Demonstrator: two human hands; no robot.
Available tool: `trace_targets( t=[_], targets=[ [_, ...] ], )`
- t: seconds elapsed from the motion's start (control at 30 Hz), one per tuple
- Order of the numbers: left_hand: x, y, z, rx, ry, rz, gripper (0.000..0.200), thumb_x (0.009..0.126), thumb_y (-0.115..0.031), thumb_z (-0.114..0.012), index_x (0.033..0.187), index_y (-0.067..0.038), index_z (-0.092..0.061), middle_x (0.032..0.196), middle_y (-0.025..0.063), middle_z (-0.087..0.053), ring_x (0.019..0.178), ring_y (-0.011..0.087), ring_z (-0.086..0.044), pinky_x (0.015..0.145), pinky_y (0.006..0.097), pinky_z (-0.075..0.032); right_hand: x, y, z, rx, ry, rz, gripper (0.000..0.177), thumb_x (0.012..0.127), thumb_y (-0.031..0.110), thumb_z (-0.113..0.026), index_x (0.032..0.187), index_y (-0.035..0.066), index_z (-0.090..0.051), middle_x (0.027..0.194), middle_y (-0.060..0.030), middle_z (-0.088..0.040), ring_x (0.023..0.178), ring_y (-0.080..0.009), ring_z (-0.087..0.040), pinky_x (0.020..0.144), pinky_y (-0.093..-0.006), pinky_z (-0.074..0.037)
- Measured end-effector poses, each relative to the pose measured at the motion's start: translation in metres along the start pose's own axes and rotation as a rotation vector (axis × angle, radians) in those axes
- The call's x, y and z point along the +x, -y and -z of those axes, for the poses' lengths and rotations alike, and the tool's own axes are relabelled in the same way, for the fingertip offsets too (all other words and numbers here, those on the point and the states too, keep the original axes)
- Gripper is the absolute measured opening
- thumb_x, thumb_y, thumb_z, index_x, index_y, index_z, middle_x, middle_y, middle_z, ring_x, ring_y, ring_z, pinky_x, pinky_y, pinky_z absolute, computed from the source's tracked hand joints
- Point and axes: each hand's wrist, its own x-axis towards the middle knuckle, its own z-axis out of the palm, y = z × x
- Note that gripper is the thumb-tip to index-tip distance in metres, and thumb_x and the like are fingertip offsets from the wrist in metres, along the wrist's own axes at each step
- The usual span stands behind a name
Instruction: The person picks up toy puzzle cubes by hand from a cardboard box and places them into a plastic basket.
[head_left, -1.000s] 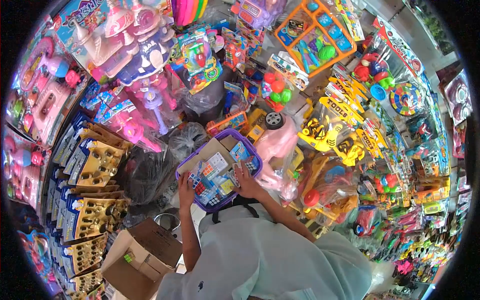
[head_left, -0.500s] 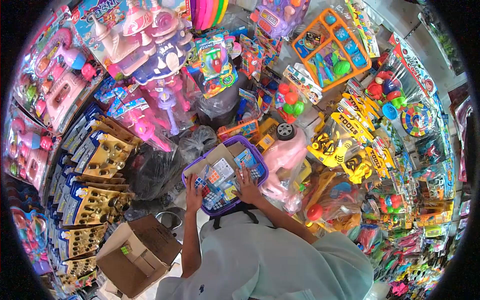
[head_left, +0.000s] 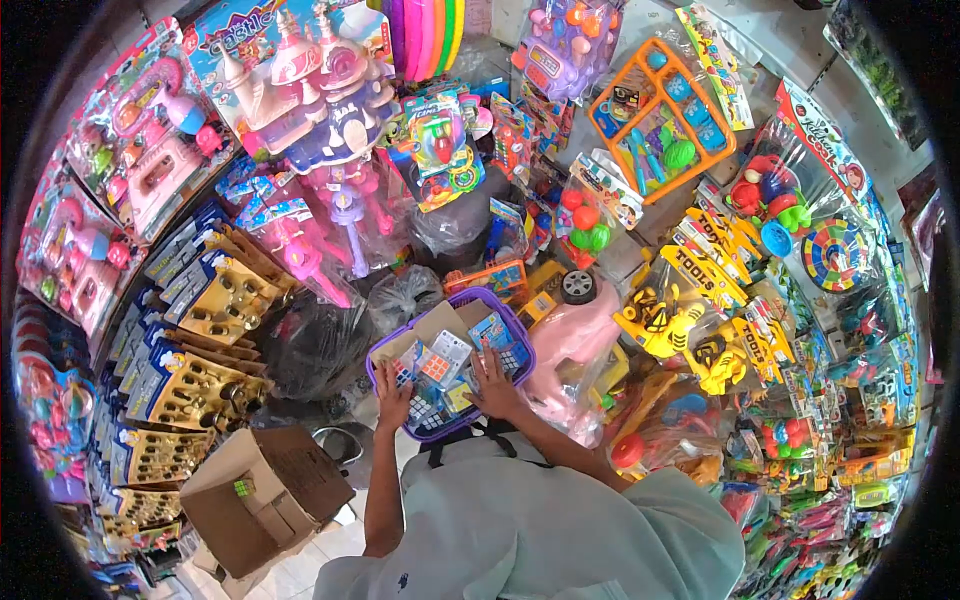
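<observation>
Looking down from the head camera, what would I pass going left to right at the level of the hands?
From the left: yellow-and-blue boxed toy sets → black plastic bag → left hand → right hand → pink plastic ride-on toy car → yellow TOOLS toy packs.

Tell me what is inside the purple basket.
Purple basket holds carded puzzle cubes and a tan cardboard piece. The left hand and right hand lie on them; lower layers and the bottom are covered.
</observation>
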Motion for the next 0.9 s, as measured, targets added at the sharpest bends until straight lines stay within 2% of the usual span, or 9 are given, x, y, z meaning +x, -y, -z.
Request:
trace_targets(
  t=[0.1,0.17,0.33,0.53,0.6,0.7,0.77,0.8,0.9],
  targets=[
    [-0.012,-0.007,-0.009,-0.229,-0.173,-0.089,0.085,0.091,-0.026,-0.058,0.147,0.004,-0.001,0.153,0.0278,-0.002,0.142,0.04,-0.008,0.115,0.0394,-0.012,0.0,-0.018,-0.001,0.07,-0.02,0.078,0.095,0.082,0.04,-0.065,0.151,0.011,-0.007,0.155,-0.0208,0.006,0.139,-0.0487,-0.01,0.104,-0.0601,-0.032],
    [-0.026,-0.019,-0.017,-0.217,-0.215,-0.015,0.085,0.091,-0.026,-0.058,0.147,0.004,-0.001,0.153,0.0282,-0.003,0.142,0.0399,-0.008,0.115,0.0393,-0.012,-0.004,-0.022,0.009,0.107,-0.014,0.151,0.091,0.083,0.037,-0.064,0.151,0.01,-0.009,0.155,-0.0205,0.004,0.139,-0.0478,-0.014,0.107,-0.0501,-0.032],
    [-0.085,-0.032,-0.05,-0.229,-0.305,0.203,0.078,0.096,-0.032,-0.051,0.146,0.007,-0.004,0.151,0.0292,-0.008,0.141,0.0407,-0.011,0.115,0.041,-0.012,-0.016,-0.04,0.023,0.161,-0.134,0.346,0.09,0.085,0.036,-0.065,0.15,0.007,-0.01,0.154,-0.024,0.0,0.139,-0.0455,-0.016,0.11,-0.0458,-0.029],
    [-0.175,-0.062,-0.095,-0.261,-0.596,0.325,0.07,0.097,-0.028,-0.05,0.144,0.008,-0.013,0.146,0.0295,-0.021,0.136,0.0402,-0.023,0.113,0.0414,-0.019,-0.052,-0.069,0.034,0.261,-0.227,0.294,0.082,0.087,0.025,-0.061,0.147,-0.002,-0.012,0.153,-0.0269,-0.004,0.137,-0.0453,-0.022,0.11,-0.0435,-0.029],
    [-0.218,-0.042,-0.123,-0.318,-0.481,0.428,0.061,0.097,-0.026,-0.05,0.141,0.008,-0.024,0.141,0.0266,-0.03,0.128,0.0348,-0.037,0.106,0.0402,-0.032,-0.062,-0.079,0.023,0.247,-0.299,0.346,0.077,0.086,0.02,-0.061,0.146,-0.004,-0.017,0.151,-0.0265,-0.013,0.134,-0.044,-0.029,0.108,-0.0425,-0.031],
    [-0.308,-0.008,-0.187,-0.717,-0.304,0.657,0.041,0.096,-0.024,-0.051,0.126,0.003,-0.049,0.104,0.015,-0.063,0.092,0.0237,-0.062,0.085,0.0342,-0.048,-0.088,-0.093,0.012,0.246,-0.29,0.316,0.071,0.084,0.012,-0.06,0.143,-0.003,-0.025,0.144,-0.025,-0.026,0.129,-0.0409,-0.036,0.102,-0.0428,-0.039],
    [-0.383,0.036,-0.251,-0.387,-0.351,0.351,0.041,0.093,-0.027,-0.056,0.12,0.004,-0.054,0.101,0.0158,-0.065,0.087,0.0255,-0.064,0.079,0.036,-0.05,-0.111,-0.106,0.005,0.268,-0.155,0.332,0.068,0.084,0.012,-0.059,0.143,-0.001,-0.026,0.144,-0.0247,-0.026,0.129,-0.0411,-0.036,0.102,-0.043,-0.039],
    [-0.406,-0.005,-0.232,0.023,-0.093,0.697,0.041,0.089,-0.027,-0.06,0.114,0.006,-0.058,0.095,0.0161,-0.067,0.088,0.0248,-0.064,0.079,0.0359,-0.05,-0.121,-0.114,-0.002,0.287,-0.061,0.331,0.065,0.085,0.012,-0.058,0.142,0.001,-0.028,0.144,-0.0244,-0.026,0.129,-0.0413,-0.037,0.102,-0.0433,-0.039],
    [-0.465,-0.044,-0.243,-0.201,-0.069,0.926,0.041,0.089,-0.027,-0.06,0.114,0.006,-0.058,0.095,0.0161,-0.067,0.088,0.0249,-0.064,0.079,0.0359,-0.05,-0.171,-0.183,-0.062,0.165,0.347,0.28,0.06,0.081,0.019,-0.062,0.135,0.003,-0.04,0.137,-0.0231,-0.038,0.13,-0.0379,-0.037,0.102,-0.0426,-0.039]
  ],
)
